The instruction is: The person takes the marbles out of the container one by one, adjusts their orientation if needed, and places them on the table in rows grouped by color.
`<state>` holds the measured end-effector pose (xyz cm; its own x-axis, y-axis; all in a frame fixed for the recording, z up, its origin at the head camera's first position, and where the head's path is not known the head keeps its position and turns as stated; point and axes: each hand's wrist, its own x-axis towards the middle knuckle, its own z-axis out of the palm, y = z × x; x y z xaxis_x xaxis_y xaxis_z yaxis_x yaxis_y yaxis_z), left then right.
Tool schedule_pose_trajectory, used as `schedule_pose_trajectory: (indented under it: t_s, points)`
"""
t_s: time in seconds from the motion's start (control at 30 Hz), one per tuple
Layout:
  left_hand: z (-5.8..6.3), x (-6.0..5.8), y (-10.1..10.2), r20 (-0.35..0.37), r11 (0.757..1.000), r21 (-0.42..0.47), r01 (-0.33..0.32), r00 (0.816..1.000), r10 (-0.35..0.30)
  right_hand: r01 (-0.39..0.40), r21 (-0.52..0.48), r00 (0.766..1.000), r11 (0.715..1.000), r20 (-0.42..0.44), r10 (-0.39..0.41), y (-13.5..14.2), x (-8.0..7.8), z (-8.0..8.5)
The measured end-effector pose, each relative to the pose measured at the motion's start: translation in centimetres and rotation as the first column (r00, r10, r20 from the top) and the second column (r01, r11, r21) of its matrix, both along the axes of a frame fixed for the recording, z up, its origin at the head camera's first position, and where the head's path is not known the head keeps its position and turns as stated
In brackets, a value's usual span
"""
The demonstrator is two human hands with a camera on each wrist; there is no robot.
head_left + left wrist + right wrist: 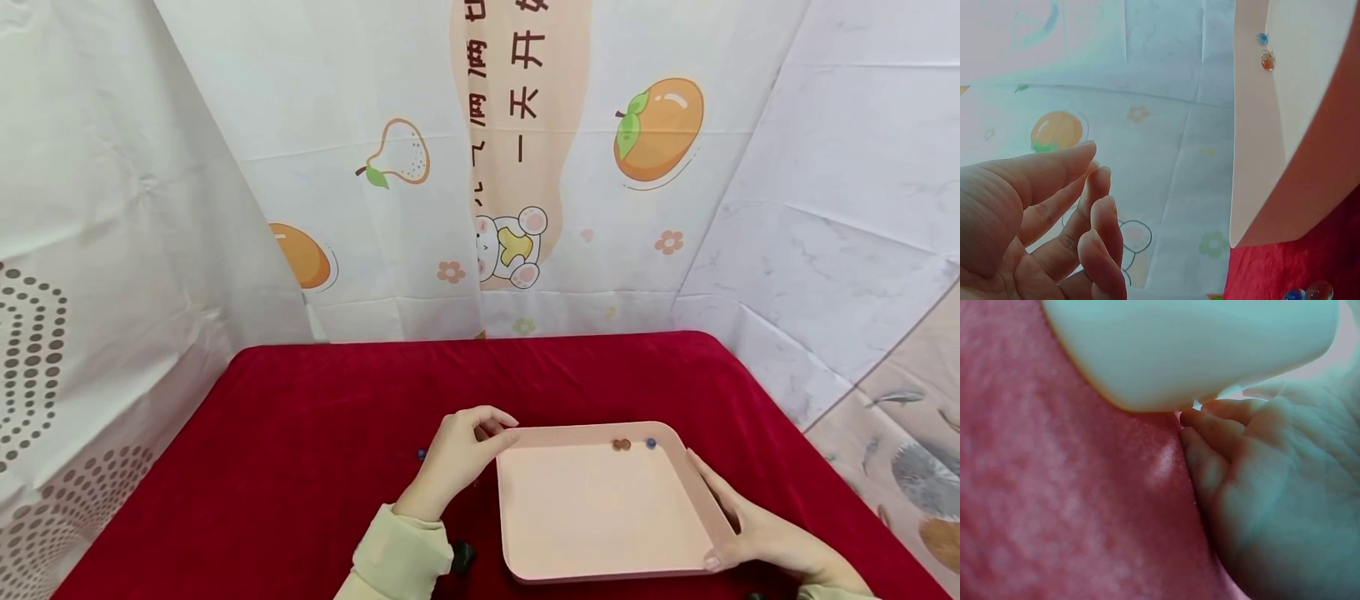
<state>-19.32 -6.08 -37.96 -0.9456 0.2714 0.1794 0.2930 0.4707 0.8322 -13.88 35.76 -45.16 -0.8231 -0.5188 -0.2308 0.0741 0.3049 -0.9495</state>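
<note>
A shallow pink tray is tilted, its inside facing me. My right hand grips its right side, thumb on the near right corner; in the right wrist view the fingers are at the tray's underside. Beside the far left corner is my left hand, fingers bent and holding nothing. The left wrist view shows a gap between these fingers and the tray. Along the tray's far wall lie a blue marble and brownish marbles.
A red cloth covers the table. On it, left of my left hand, lies a blue marble; the left wrist view shows a clear reddish marble beside a blue one. Printed curtains hang behind and at both sides.
</note>
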Motion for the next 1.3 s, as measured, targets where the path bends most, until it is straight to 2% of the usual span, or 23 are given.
schedule_pose_trajectory:
  t_s: [0.2,0.33,0.63,0.87,1.03,1.13,1.23,1.3]
  points:
    - [0.7,-0.1,0.9,-0.016,0.999,-0.002,0.032,0.999,-0.032,0.000,0.000,1.000,1.000,-0.021,0.000,0.0,-0.1,-0.2]
    - [1.7,-0.2,1.8,0.007,0.998,0.005,0.066,0.998,-0.066,-0.007,-0.006,0.999,1.000,-0.052,0.006,0.0,-0.1,-0.3]
    - [2.7,-0.7,3.5,0.101,0.991,0.019,0.134,0.986,-0.135,-0.010,-0.018,1.000,1.000,-0.025,0.010,0.0,-0.1,-0.4]
    - [3.0,-1.6,5.1,0.180,0.968,0.141,0.205,0.957,-0.229,-0.019,-0.034,0.999,0.999,-0.043,0.018,0.0,-0.2,-0.6]
    - [3.3,-2.1,6.3,0.236,0.952,0.199,0.231,0.932,-0.275,-0.031,-0.056,0.998,0.998,-0.061,0.028,0.1,-0.2,-0.6]
    - [3.1,-2.5,7.0,0.281,0.950,0.220,0.221,0.918,-0.278,-0.024,-0.040,0.998,0.999,-0.055,0.022,0.2,-0.2,-0.5]
    - [2.9,-3.0,7.7,0.329,0.955,0.225,0.192,0.908,-0.260,-0.016,-0.047,1.000,0.999,-0.002,0.016,0.3,-0.1,-0.4]
    - [2.6,-3.4,8.2,0.358,0.959,0.228,0.168,0.902,-0.243,-0.017,-0.050,1.000,0.999,0.002,0.017,0.3,-0.1,-0.4]
